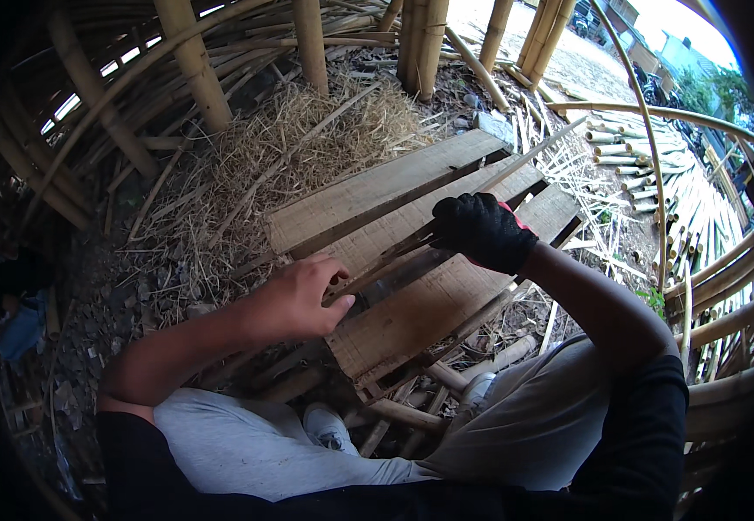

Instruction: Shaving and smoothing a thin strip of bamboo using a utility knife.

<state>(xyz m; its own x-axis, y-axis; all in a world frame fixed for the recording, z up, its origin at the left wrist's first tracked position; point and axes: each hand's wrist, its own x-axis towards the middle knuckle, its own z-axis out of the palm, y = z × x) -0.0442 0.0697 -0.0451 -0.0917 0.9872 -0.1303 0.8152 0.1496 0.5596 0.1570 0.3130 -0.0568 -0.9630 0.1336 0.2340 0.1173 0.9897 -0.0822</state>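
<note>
My right hand (484, 231), in a black glove with red trim, is closed around a thin bamboo strip (540, 154). The strip sticks out beyond the fist toward the far right. On the near side, a darker narrow length runs from the fist toward my left hand; its exact kind is hard to make out. My bare left hand (300, 297) hovers over the left edge of a wooden slatted pallet (429, 317), thumb and curled fingers apart. The darker length's near end lies close to those fingertips, and no grip on it shows.
Bamboo shavings (307, 130) are heaped behind the pallet. Upright bamboo poles (311, 48) stand at the back. Cut bamboo pieces (633, 161) lie stacked at the right, near a curved bamboo strip (652, 156). My shoes (329, 427) rest among poles below the pallet.
</note>
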